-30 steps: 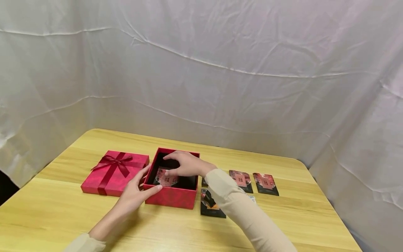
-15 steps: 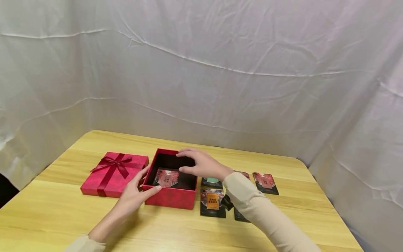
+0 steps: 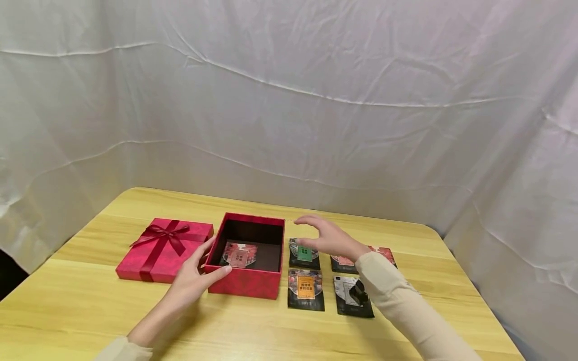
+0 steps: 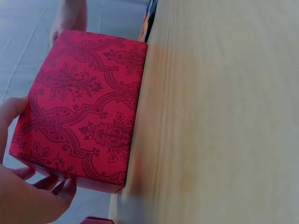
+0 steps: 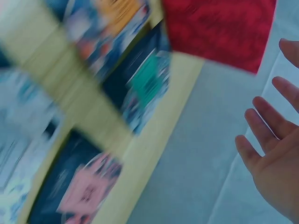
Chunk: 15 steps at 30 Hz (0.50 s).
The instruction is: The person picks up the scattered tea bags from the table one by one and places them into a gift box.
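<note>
A red patterned gift box [image 3: 246, 284] stands uncovered on the table. Inside lies one flat black packet with a pink label [image 3: 238, 255]. My left hand [image 3: 194, 281] holds the box at its near left corner, thumb at the front rim and fingers along the left side; the left wrist view shows this grip too. To the right of the box, my right hand [image 3: 331, 238] hovers near the green-label packet [image 3: 303, 254], its fingers spread and holding nothing. The orange-label packet [image 3: 305, 290] and grey-label packet [image 3: 347, 291] lie nearer me. Pink-label packets [image 3: 343, 263] are partly hidden by the right arm.
The box's red lid [image 3: 131, 258] with a dark red ribbon bow lies to the left of the box. Pale fabric [image 3: 289, 100] hangs behind the wooden table [image 3: 253, 331] and along its sides. A small black device is strapped under the right wrist [image 3: 358, 293].
My right hand has come up out of the box and moved right over the packets, leaving the pink-label packet inside. The left hand keeps its place on the box.
</note>
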Available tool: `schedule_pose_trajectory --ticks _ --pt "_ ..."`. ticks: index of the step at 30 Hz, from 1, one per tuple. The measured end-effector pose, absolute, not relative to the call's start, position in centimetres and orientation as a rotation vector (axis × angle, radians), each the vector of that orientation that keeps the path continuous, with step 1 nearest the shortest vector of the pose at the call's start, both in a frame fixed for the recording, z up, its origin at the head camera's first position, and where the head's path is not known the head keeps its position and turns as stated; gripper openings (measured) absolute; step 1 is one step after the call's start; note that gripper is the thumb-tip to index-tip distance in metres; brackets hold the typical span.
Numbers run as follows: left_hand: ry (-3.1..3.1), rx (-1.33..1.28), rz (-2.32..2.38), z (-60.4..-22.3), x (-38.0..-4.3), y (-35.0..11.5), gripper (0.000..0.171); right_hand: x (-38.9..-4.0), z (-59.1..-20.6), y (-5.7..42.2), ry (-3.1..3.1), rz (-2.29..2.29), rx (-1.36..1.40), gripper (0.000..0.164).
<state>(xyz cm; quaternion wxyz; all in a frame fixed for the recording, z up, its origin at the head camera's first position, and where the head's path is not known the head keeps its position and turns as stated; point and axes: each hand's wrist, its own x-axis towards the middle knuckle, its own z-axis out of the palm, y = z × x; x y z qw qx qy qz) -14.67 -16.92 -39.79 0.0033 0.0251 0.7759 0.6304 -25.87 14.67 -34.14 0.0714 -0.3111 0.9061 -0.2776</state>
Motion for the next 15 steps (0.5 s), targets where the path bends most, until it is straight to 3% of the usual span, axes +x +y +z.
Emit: schedule_pose_trajectory --ticks 15 --pt "2.411 0.05 1.977 -39.7 -14.6 -16.9 0.083 -26.6 -36.2 21.2 2.624 -0.848 -0.659 0.058"
